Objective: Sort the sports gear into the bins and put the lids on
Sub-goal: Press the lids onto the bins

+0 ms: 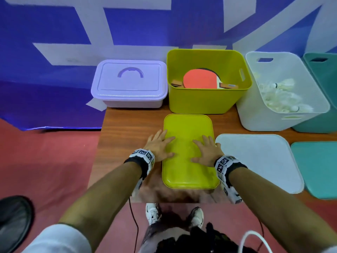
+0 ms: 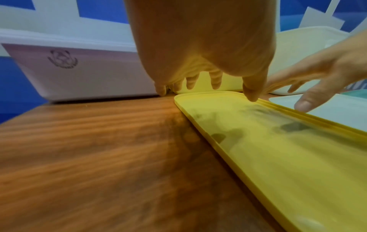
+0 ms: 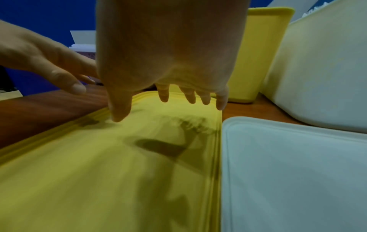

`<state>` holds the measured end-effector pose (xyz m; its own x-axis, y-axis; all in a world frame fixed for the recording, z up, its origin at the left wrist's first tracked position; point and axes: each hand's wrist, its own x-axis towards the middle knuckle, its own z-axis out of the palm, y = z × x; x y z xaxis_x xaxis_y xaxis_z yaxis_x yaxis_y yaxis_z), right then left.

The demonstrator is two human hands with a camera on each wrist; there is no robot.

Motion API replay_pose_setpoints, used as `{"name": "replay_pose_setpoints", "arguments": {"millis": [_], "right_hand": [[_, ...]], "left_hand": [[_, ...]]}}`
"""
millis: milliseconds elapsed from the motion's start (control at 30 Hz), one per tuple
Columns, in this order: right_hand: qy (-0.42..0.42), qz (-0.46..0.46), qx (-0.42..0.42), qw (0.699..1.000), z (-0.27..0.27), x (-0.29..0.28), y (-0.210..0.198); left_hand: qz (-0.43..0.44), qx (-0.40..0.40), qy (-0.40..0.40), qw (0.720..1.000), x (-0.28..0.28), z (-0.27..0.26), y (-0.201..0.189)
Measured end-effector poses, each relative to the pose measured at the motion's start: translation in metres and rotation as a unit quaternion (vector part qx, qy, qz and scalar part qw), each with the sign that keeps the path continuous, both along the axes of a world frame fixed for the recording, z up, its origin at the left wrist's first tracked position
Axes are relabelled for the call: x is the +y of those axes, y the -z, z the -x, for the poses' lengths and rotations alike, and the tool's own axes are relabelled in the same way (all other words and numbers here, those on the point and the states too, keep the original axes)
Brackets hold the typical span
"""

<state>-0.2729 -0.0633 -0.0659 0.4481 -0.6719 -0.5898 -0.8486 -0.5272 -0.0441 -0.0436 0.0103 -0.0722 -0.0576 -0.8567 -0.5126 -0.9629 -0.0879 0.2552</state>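
Hovering over the yellow-green lid (image 1: 188, 172) near the table's (image 1: 127, 125) front edge, left hand (image 1: 159, 146) and right hand (image 1: 207, 152) fingers spread, gripping nothing, open yellow-green bin (image 1: 206, 101) behind at the back edge, holding paddles (image 1: 200, 78).

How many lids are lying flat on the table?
3: the yellow lid under both hands, the white lid beside it, and the teal lid at the right edge, partly cut off.

yellow-green lid (image 1: 187, 161), red paddle (image 1: 199, 79), lilac box (image 1: 127, 84), teal lid (image 1: 315, 168).
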Motion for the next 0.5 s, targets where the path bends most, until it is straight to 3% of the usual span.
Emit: {"name": "replay_pose_setpoints", "arguments": {"millis": [233,500], "right_hand": [[-0.032,-0.011,0.029,0.999,0.031,0.015,0.03],[-0.065,-0.029,0.044,0.996,0.021,0.012,0.036]], "left_hand": [[-0.059,-0.03,0.006,0.998,0.02,0.034,0.028],[-0.074,-0.047,-0.026,0.996,0.039,0.03,0.033]]}}
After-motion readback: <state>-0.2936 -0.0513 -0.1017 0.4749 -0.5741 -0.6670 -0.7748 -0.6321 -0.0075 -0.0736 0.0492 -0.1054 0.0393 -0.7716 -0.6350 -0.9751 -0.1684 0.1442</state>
